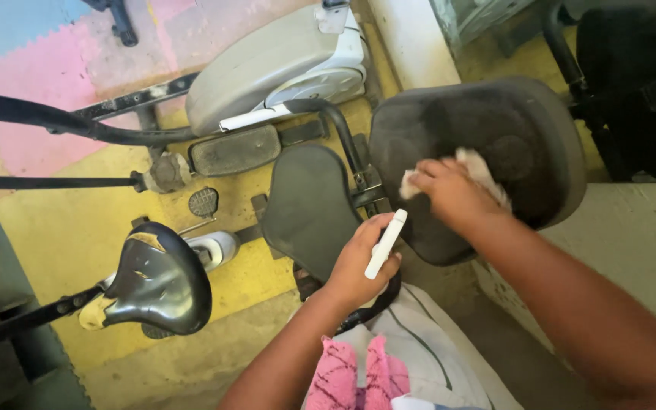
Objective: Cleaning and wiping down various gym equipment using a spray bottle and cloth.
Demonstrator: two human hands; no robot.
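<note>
Wiping is underway: the right hand (449,191) presses a white cloth (474,171) onto the large black seat pad (521,129); the left hand (360,262), beside the pad's near edge, grips a white bottle (386,244). Next, fresh strokes likely need covering the pad's untouched areas.

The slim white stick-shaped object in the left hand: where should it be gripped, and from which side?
Grip the slim white stick-shaped object around its lower half, where the left hand wraps it now. It stands tilted, its upper end free and pointing toward the large black padded seat. Come from the left, palm side, fingers closing across its narrow width. The right hand presses a white cloth on the seat.
</note>
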